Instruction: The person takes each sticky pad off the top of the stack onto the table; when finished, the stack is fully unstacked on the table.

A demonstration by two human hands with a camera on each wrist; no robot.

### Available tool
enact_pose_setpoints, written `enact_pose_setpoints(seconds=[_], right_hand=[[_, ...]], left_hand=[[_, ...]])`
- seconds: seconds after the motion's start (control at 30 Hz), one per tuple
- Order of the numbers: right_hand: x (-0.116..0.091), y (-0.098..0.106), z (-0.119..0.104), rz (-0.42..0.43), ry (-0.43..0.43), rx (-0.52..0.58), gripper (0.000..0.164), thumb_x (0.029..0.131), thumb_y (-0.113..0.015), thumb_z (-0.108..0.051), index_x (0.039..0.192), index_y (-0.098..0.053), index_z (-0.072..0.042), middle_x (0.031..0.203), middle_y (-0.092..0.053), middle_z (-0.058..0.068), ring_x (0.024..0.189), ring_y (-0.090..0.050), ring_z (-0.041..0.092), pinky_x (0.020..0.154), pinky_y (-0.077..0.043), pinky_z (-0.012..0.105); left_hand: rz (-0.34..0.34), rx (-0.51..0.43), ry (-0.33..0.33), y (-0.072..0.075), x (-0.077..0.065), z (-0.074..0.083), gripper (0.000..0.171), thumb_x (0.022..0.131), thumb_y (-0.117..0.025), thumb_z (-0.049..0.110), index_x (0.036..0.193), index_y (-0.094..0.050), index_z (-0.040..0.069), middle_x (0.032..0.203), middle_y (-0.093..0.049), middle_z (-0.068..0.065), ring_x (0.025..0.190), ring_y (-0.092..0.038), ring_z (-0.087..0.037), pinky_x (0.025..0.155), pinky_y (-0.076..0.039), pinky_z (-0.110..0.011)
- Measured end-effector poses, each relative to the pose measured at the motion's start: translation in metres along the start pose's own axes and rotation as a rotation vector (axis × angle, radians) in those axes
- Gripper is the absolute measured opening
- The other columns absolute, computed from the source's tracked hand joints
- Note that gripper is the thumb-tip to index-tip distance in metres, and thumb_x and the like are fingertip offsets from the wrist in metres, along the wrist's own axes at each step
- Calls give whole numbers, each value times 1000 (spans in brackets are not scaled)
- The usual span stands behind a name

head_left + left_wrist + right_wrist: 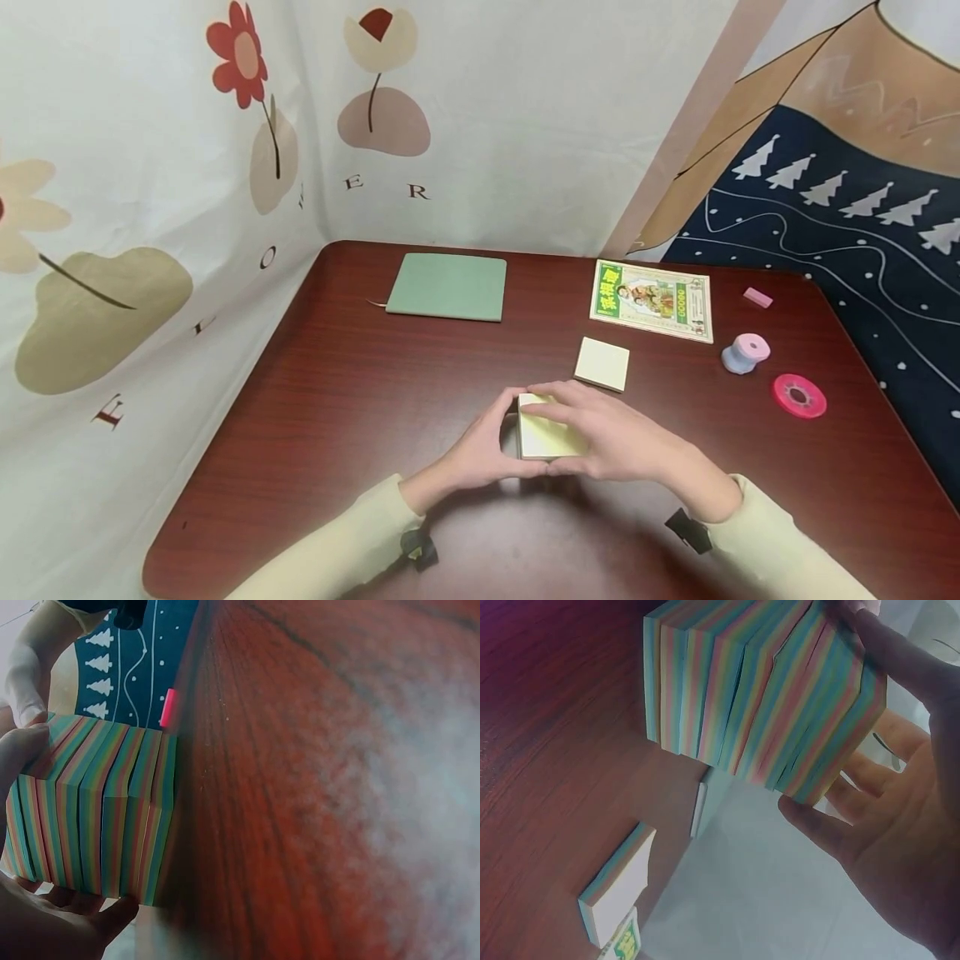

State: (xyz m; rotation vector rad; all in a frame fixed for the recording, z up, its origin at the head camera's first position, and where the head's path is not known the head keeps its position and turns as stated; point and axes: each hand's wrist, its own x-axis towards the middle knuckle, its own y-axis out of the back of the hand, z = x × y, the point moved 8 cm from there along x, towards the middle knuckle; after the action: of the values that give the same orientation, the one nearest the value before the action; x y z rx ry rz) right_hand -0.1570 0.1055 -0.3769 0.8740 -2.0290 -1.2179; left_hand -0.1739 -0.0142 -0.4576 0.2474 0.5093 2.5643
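A tall stack of sticky note pads point(551, 437) stands on the table in front of me, its top sheet pale yellow. Striped pink, yellow, green and blue edges show on the stack point(97, 817) in the left wrist view. My left hand point(480, 446) grips its upper left side, thumb along the front and fingers behind. From the right, my right hand point(618, 429) holds the top of the stack, with thumb at the front and one finger lying over the top sheet. Both thumbs meet at the front edge. A single sticky note pad point(602, 364) lies just behind.
At the back left lies a green notebook point(447, 287). A printed yellow-and-green sheet point(651, 300) is at the back right. Near the right edge are a small pink block point(758, 297), a pink-and-white spool point(746, 353) and a red-pink disc point(799, 396). Printed cloth walls point(525, 125) border the table.
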Motion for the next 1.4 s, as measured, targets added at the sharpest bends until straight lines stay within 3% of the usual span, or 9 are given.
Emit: enact_pose_setpoints(seconds=[0.33,0.5,0.63,0.8,1.03,1.2,1.4], right_hand=[[1,4,3,5,-21,-29,65,78,-80,-44,134,-59,-19,139,-50,-2,121,-49,13,93,-46,36],[-6,19,15,35,-100,14,63,77,-83,-39,133,-60,-21,138,-50,-3,121,-50,14,93,-46,38],[-19,35,41,72,-221,6,67,76,-83,-39,136,-59,-22,138,-50,0,122,-50,19,91,-47,42],[-44,49,90,121,-347,7,67,75,-84,-34,135,-58,-18,135,-52,5,116,-51,24,84,-45,44],[-78,47,152,169,-473,21,65,71,-88,-20,128,-61,-6,128,-55,15,112,-51,32,90,-42,53],[-92,33,175,121,-532,46,63,70,-88,-17,126,-62,-4,127,-55,18,111,-51,34,91,-42,54],[-98,21,184,93,-541,61,64,70,-87,-18,127,-62,-5,128,-55,19,113,-48,36,91,-41,55]], left_hand=[[3,-21,-10,0,0,0,85,70,-89,37,138,-39,32,136,-50,12,128,-46,-16,102,-37,-47],[1,-40,-5,-1,0,-1,86,69,-89,36,139,-39,29,134,-51,12,129,-45,-16,106,-34,-47],[1,-58,-4,-1,1,-2,84,68,-90,33,136,-41,29,130,-53,13,125,-48,-13,104,-36,-44],[6,-66,-6,-1,1,-2,83,68,-91,34,135,-42,32,126,-55,13,122,-49,-13,101,-37,-46],[8,-48,-9,1,2,0,83,67,-91,32,134,-42,31,124,-56,12,122,-48,-11,102,-36,-45],[3,-48,-4,1,1,0,84,67,-91,33,135,-42,31,124,-55,12,121,-49,-12,101,-37,-45],[4,-45,5,0,1,-2,84,67,-91,33,136,-42,29,125,-55,12,121,-50,-12,100,-38,-45]])
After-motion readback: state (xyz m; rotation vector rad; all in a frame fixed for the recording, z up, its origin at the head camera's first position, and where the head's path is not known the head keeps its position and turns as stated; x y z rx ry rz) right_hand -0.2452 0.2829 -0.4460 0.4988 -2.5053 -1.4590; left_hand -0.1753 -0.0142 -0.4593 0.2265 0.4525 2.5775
